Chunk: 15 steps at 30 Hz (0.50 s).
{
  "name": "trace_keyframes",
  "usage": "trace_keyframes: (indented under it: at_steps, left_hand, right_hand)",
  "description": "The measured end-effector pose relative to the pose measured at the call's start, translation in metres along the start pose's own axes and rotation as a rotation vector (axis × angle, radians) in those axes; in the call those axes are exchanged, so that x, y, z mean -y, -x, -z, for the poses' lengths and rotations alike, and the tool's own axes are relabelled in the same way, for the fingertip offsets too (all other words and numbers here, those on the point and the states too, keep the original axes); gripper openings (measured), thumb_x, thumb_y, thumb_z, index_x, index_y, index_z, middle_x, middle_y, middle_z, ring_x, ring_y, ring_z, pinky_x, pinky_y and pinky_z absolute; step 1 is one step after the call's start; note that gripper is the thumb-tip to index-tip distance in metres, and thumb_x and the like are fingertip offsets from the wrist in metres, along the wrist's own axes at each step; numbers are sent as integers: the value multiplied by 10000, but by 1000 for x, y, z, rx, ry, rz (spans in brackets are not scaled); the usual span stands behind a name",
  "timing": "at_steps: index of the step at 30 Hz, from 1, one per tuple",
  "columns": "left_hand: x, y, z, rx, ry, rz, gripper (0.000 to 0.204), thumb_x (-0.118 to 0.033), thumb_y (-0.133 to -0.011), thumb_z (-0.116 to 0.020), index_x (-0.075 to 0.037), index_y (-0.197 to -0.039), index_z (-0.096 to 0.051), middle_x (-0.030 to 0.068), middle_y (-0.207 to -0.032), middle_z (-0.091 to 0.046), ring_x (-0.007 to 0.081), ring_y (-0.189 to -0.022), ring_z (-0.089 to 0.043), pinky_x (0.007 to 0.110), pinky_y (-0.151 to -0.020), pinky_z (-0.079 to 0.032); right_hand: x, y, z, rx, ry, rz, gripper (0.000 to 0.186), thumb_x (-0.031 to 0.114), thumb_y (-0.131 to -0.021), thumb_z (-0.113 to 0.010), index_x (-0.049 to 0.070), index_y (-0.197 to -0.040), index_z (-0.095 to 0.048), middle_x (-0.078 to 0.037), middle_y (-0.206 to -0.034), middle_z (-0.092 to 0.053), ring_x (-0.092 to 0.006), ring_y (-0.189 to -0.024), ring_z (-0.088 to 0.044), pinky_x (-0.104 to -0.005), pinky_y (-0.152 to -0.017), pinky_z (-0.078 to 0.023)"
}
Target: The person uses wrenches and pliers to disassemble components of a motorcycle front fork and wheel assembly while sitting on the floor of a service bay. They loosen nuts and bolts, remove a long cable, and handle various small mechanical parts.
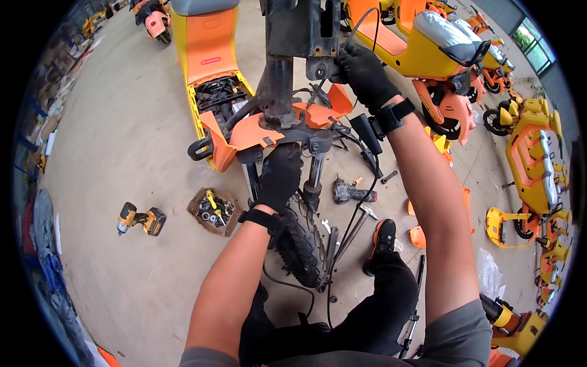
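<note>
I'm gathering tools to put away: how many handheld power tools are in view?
2: a yellow-and-black one left of the open box of parts, and a dark grey one right of the front wheel. More may be hidden.

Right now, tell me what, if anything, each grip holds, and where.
It cannot be told: the right grip is at the lug under the black bracket, the left grip under the fork crown, its fingertips hidden.
</note>
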State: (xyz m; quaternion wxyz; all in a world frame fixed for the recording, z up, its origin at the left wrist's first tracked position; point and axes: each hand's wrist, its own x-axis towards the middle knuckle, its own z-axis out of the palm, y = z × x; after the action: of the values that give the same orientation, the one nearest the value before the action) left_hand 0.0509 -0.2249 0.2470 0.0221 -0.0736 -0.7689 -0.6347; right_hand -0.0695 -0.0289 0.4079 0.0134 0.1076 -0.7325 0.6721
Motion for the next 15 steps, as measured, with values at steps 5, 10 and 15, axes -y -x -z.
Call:
trace_keyframes:
  at_steps: [5,10,15]
  left_hand:
    - [4,-2,5,4,-347,-279,199,-113,-911,-537,7,-1056,-603,179,-851,-646,335,-811,-649,398,-712,-513]
    - [-7,-5,-7,20,114,47,190,-147,-933,-540,14,-997,-619,76,-771,-632,146,-650,-625,280,-587,-492]
    - [-13,-3,0,116,1,62,206,-166,-937,-525,11,-983,-620,60,-752,-622,129,-636,-604,275,-588,-489]
  right_hand:
    - [-14,-5,9,-62,143,116,208,158,-981,-521,-32,-992,-603,-125,-836,-684,-155,-654,-646,-284,-606,-562]
    - [-6,-39,71,-303,1114,883,159,117,-986,-524,-4,-1022,-620,-72,-879,-688,-140,-731,-654,-264,-646,-541]
    - [26,-27,155,-493,1326,929,131,160,-921,-607,41,-976,-617,-112,-815,-662,-233,-701,-652,-338,-634,-515]
